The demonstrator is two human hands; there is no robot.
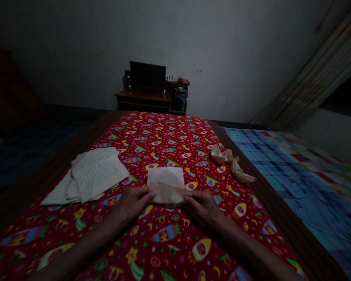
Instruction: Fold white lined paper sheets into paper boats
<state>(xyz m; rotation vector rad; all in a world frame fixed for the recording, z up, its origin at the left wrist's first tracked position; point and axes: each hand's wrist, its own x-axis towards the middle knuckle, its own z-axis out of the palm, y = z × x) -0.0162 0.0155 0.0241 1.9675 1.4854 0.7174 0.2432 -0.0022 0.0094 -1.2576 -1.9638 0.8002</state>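
Note:
A white sheet of paper (166, 180) lies on the red patterned cloth (163, 140), its near edge folded up toward the middle. My left hand (132, 203) pinches the folded flap at its left end. My right hand (201, 207) pinches the same flap at its right end. Both hands rest low on the cloth with the fingers pressed together on the paper.
A loose stack of written sheets (90, 175) lies to the left. Folded paper shapes (231, 162) sit at the right near the table's wooden edge (269, 195). A blue checked mat (295, 171) lies beyond. A dark monitor (148, 77) stands on a low cabinet by the wall.

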